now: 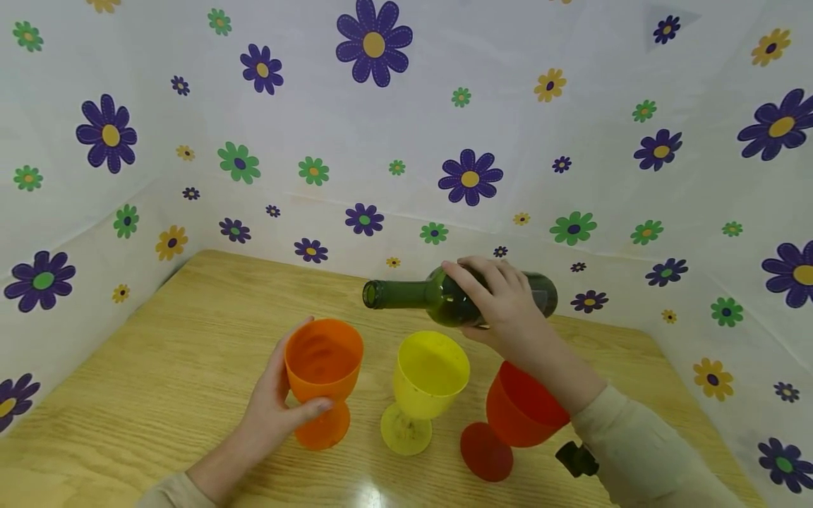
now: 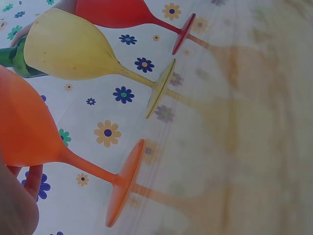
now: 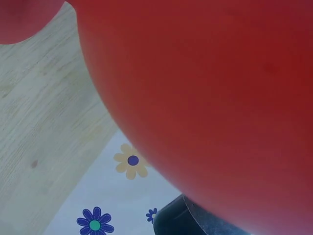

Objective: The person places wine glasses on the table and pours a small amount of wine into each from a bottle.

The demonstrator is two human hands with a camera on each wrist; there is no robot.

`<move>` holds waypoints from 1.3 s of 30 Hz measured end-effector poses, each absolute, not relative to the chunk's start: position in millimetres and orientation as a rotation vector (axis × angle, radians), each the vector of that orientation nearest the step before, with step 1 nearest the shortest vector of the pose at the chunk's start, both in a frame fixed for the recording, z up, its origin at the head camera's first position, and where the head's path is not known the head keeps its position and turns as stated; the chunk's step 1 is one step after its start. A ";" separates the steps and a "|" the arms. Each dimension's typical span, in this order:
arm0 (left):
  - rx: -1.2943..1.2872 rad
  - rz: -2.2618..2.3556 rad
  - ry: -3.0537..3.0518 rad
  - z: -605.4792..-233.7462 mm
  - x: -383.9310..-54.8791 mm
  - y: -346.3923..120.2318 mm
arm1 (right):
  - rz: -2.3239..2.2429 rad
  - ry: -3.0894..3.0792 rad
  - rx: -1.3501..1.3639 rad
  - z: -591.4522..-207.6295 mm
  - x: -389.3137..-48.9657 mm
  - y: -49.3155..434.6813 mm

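- My right hand (image 1: 504,303) is gripping the bottle (image 1: 441,300) above the table (image 1: 222,317).
- My left hand (image 1: 273,398) is holding the orange cup (image 1: 325,377).
- I'm likely lining up a pour, needing more tilt.

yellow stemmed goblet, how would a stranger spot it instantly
On the pale wood-grain table, look between the orange stemmed goblet and the red stemmed goblet. There stands the yellow stemmed goblet. Its yellow colour and middle place set it apart.

A green bottle (image 1: 444,300) is held sideways right of head-view centre, an orange goblet (image 1: 324,377) upright at lower centre-left.
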State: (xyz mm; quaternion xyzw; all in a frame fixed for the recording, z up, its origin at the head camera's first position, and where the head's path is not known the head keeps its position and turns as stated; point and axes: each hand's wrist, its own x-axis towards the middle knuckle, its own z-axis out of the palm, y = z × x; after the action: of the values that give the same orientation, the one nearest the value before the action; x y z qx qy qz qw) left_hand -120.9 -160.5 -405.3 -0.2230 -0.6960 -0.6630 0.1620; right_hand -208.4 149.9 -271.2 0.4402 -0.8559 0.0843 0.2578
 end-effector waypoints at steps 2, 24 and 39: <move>-0.642 -1.883 -1.985 -405.4 -121.3 -160.5 | 0.197 -2.327 1.200 -271.5 -208.3 149.0; -0.698 -1.866 -1.960 -409.0 -124.5 -161.1 | 0.002 -2.243 1.201 -275.8 -209.1 146.3; -0.679 -1.859 -1.967 -410.5 -124.4 -161.6 | -0.058 -2.181 1.211 -275.4 -209.5 144.9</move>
State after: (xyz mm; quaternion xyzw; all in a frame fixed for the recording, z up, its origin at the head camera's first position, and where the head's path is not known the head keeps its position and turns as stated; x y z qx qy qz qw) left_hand -124.4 -161.6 -410.5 -0.2397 -0.6941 -0.6559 0.1747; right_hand -209.5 144.9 -275.4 0.4601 -0.8289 -0.0221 0.3175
